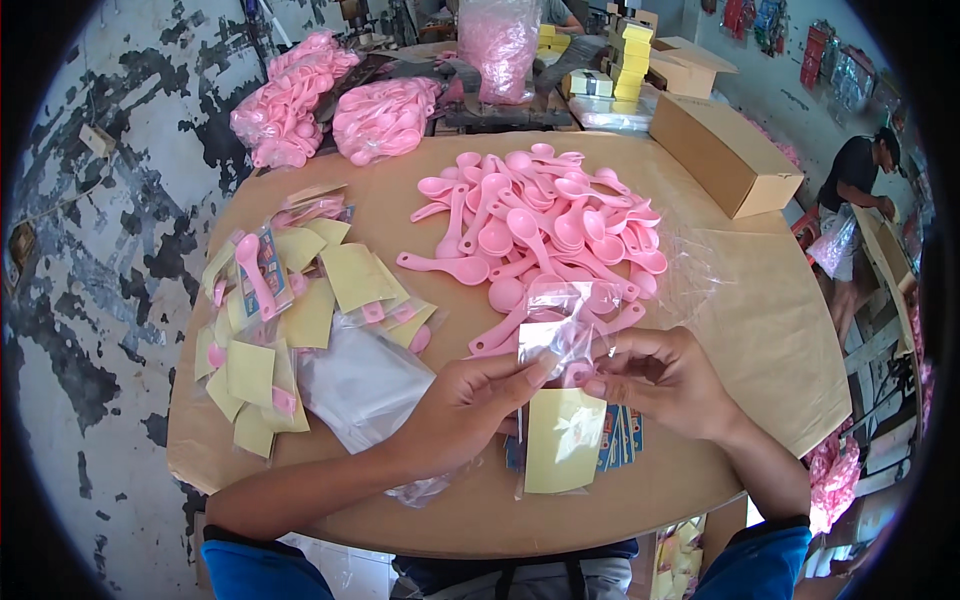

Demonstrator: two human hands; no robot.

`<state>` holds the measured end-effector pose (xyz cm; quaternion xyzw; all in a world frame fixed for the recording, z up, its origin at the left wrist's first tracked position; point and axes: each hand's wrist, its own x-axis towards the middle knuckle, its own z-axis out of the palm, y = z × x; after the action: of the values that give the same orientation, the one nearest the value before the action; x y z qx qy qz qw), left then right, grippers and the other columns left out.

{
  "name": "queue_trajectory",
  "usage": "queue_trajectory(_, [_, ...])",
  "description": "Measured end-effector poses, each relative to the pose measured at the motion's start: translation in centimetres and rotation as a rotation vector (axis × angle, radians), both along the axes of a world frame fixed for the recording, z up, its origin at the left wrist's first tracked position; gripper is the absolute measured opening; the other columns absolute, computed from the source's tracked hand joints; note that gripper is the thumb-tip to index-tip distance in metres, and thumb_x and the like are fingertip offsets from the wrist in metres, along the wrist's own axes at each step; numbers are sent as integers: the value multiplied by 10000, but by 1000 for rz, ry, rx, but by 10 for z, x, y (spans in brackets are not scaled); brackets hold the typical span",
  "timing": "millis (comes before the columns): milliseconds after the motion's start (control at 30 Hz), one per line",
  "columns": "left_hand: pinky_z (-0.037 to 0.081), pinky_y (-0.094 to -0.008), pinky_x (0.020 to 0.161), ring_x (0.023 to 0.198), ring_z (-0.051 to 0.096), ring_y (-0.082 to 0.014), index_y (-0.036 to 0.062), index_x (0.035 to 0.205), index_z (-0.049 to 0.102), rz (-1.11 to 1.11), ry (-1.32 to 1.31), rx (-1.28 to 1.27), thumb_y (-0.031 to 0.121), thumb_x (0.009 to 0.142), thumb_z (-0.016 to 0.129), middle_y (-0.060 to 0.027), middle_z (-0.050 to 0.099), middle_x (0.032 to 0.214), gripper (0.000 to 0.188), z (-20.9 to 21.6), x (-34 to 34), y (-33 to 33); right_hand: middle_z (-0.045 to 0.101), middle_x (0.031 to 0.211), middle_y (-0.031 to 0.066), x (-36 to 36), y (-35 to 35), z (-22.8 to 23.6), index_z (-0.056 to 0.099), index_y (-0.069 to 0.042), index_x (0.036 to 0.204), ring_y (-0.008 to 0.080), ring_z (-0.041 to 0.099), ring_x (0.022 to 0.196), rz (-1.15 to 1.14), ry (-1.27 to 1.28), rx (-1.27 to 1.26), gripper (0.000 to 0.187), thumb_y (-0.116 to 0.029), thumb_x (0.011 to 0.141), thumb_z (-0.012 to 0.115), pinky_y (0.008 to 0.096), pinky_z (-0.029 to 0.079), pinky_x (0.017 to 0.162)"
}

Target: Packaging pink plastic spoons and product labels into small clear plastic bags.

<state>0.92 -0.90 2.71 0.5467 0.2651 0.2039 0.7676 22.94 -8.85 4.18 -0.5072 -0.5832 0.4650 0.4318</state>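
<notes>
Both of my hands are closed on a clear plastic bag (560, 455) with a pale yellow card and a pink spoon in it. My left hand (480, 400) pinches its left side, while my right hand (665, 380) grips near the upper right, by the spoon's handle end. Under the bag lies a fan of blue printed cards (622, 440), partly hidden. Just beyond my hands is a heap of loose pink spoons (545, 220). To the left of my left hand sits a stack of empty clear bags (360, 385), next to a pile of filled bags (300, 310) with yellow cards and spoons.
The table (760, 330) is covered in brown paper. At its far edge lie large bags of pink spoons (385, 118) and a cardboard box (725, 155). Yellow boxes (630, 62) are stacked behind. Another person (855, 180) works at the far right.
</notes>
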Motion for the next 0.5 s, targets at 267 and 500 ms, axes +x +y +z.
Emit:
queue_trajectory(267, [537,-236,716,871,621,-71,34,1274,570,-1,7,77,245,1014,500,-18,654,1015,342,-6,-3,2,686,962,68,-1,4,-9,659,40,1090,57,600,885,57,50,47,197,-45,913,647,228,522,767])
queue_trajectory(500, [504,-213,715,873,605,-53,37,1257,580,-11,82,164,181,989,545,-11,651,1005,306,-3,-1,1,689,951,64,0,5,-12,656,41,1128,53,592,867,-5,45,63,234,-59,917,649,216,510,735])
